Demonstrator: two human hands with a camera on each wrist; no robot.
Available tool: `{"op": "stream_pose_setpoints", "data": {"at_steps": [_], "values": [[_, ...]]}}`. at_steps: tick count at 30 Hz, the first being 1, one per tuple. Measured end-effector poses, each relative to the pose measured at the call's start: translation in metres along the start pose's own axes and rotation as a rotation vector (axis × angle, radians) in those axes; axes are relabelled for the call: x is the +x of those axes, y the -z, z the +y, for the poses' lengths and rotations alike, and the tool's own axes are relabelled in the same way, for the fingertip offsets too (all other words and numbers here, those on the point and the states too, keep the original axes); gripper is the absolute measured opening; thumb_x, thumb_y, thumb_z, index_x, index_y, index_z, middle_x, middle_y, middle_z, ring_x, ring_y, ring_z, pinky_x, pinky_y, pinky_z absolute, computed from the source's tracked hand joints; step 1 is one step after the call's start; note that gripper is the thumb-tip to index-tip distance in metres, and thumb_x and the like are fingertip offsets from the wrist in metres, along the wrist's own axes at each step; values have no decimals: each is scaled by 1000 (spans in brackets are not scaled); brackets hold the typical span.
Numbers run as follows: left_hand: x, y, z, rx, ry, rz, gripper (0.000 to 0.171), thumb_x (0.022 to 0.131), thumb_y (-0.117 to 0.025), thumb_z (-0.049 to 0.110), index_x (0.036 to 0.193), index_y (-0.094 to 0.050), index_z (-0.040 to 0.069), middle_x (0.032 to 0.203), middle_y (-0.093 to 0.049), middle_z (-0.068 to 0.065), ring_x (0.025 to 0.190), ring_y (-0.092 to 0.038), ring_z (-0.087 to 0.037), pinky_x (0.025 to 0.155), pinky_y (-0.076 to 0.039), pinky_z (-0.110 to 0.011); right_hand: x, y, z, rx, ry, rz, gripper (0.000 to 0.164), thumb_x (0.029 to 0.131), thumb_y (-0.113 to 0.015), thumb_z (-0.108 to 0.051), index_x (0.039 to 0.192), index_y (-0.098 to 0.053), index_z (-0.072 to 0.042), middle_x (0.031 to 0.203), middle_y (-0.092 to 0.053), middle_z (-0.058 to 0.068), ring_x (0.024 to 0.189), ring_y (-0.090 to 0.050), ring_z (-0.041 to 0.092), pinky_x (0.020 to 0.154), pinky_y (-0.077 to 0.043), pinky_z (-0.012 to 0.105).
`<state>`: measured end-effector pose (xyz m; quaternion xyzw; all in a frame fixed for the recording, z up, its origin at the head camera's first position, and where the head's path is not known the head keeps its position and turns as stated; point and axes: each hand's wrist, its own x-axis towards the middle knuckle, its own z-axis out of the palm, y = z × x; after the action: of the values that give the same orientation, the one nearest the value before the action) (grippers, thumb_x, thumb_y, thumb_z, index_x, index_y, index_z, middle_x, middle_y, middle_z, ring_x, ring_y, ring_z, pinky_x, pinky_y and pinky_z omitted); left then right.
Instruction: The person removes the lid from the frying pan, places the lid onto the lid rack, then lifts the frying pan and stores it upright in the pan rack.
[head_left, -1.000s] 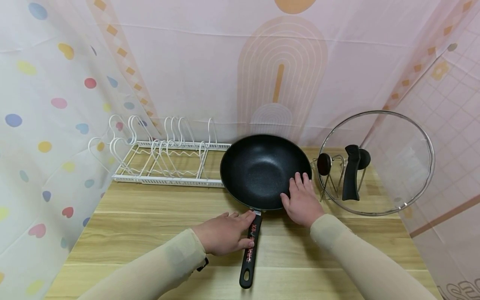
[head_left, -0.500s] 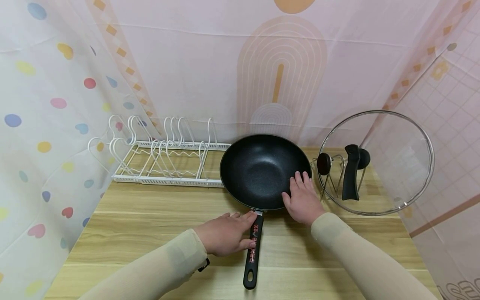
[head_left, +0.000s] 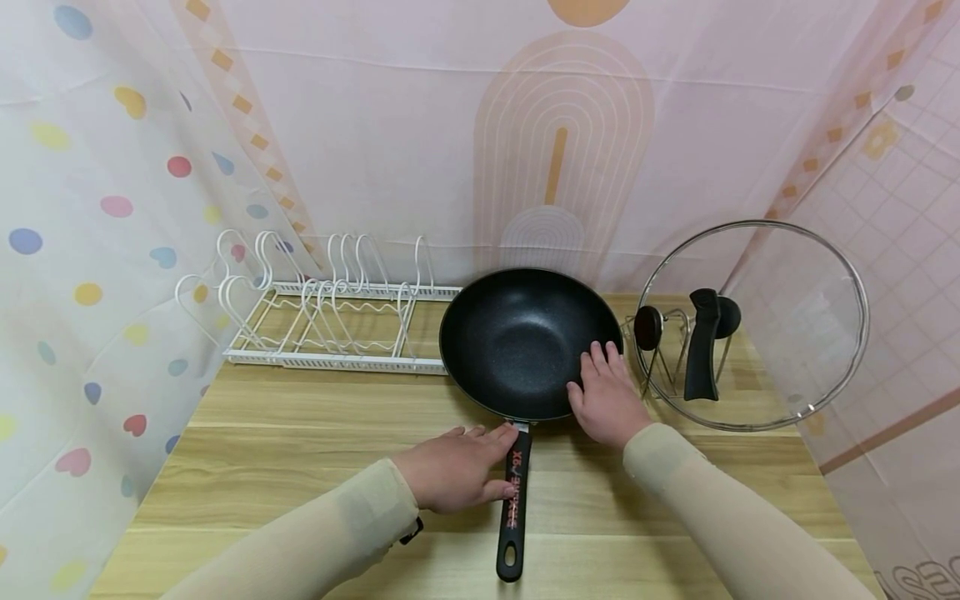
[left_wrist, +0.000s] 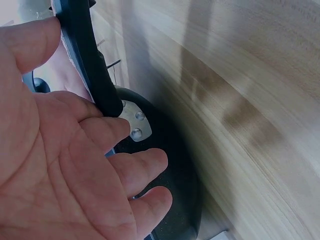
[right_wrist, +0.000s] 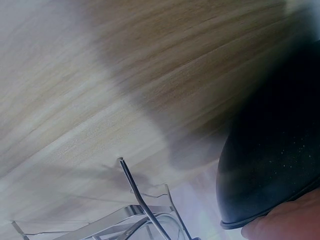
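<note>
A black wok point(head_left: 525, 342) stands on the wooden table with its long black handle point(head_left: 514, 500) toward me. My left hand point(head_left: 457, 471) touches the handle from its left side, thumb and fingertips against it, fingers not wrapped round. In the left wrist view the palm is seen beside the handle point(left_wrist: 85, 55), with the fingers loosely extended near the riveted bracket point(left_wrist: 135, 122). My right hand point(head_left: 609, 400) rests with extended fingers over the wok's right rim. Only a bit of that hand shows in the right wrist view, at the wok's edge point(right_wrist: 270, 165).
Left of the wok lies a white wire dish rack point(head_left: 337, 361). To the right, a glass lid point(head_left: 795, 333) with a black handle leans on a metal wire stand point(head_left: 678, 350). Patterned curtains point(head_left: 405, 125) hang behind and at both sides.
The wok's handle end has swung slightly to the right, and its lettering has turned more into view. Both hands have shifted a little to the right along with it.
</note>
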<state>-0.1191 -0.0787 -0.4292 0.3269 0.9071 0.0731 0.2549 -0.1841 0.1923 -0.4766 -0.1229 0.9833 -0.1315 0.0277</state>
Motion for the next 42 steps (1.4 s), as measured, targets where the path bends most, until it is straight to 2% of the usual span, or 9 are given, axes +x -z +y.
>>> {"op": "stream_pose_setpoints", "data": {"at_steps": [6, 17, 42], "values": [[1, 0, 0, 11, -8, -4, 82, 105, -48, 63, 169, -26, 17, 174, -29, -1, 156, -38, -34, 127, -31, -54, -1, 1, 0, -3, 0, 4, 67, 112, -40, -36, 157, -35, 13, 171, -20, 31, 161, -8, 50, 132, -10, 61], [3, 0, 1, 35, -29, 11, 79, 107, -45, 61, 169, -26, 15, 174, -28, -2, 156, -39, -34, 127, -32, -54, 1, 1, 0, -29, 3, 37, 65, 112, -38, -38, 154, -42, 12, 168, -30, 31, 161, -15, 49, 131, -14, 60], [10, 1, -1, 2, -10, -3, 82, 106, -45, 64, 169, -25, 16, 174, -28, -1, 157, -37, -31, 127, -31, -54, 4, 1, 0, -64, -1, 31, 64, 113, -35, -38, 152, -46, 11, 166, -34, 30, 160, -18, 49, 131, -15, 60]]}}
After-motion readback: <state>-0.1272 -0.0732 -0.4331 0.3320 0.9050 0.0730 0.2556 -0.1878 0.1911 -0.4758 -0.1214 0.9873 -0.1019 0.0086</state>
